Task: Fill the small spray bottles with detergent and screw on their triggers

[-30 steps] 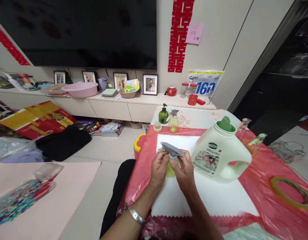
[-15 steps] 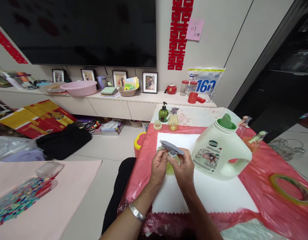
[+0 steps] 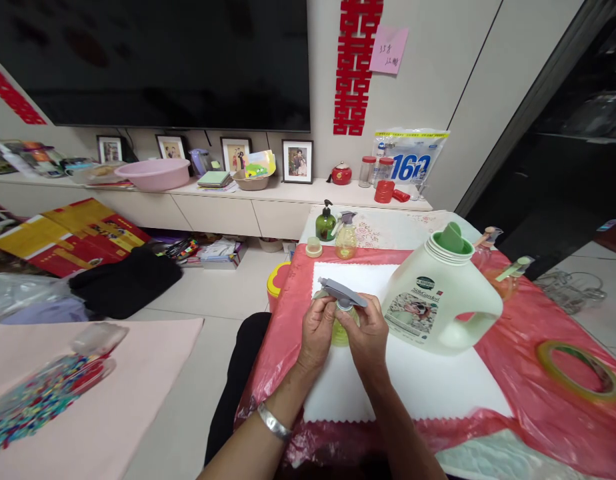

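A small spray bottle [image 3: 340, 336] with yellowish liquid stands upright over the white sheet [image 3: 433, 393]. Its grey trigger head [image 3: 342, 292] sits at the neck, nozzle end pointing left. My left hand [image 3: 315, 333] is closed at the left side of the neck, fingertips pinching there. On the right, my right hand [image 3: 365, 333] wraps the neck and head, its thumb across the front. My fingers hide part of the neck. Just right of my hands stands a large pale-green detergent jug [image 3: 438, 300] with a green cap [image 3: 453, 238] resting tilted in its mouth.
Behind my hands are a green pump bottle [image 3: 325, 223], another spray bottle [image 3: 346, 240] and a small pale cap [image 3: 314, 247]. A roll of tape [image 3: 545, 363] lies at right on the red plastic cover [image 3: 533, 427]. Two more spray bottles, one orange [image 3: 505, 287], stand behind the jug.
The view has shifted slightly, so the background sits a little higher and further left. Both hands keep their grip at the bottle's neck with almost no visible movement.
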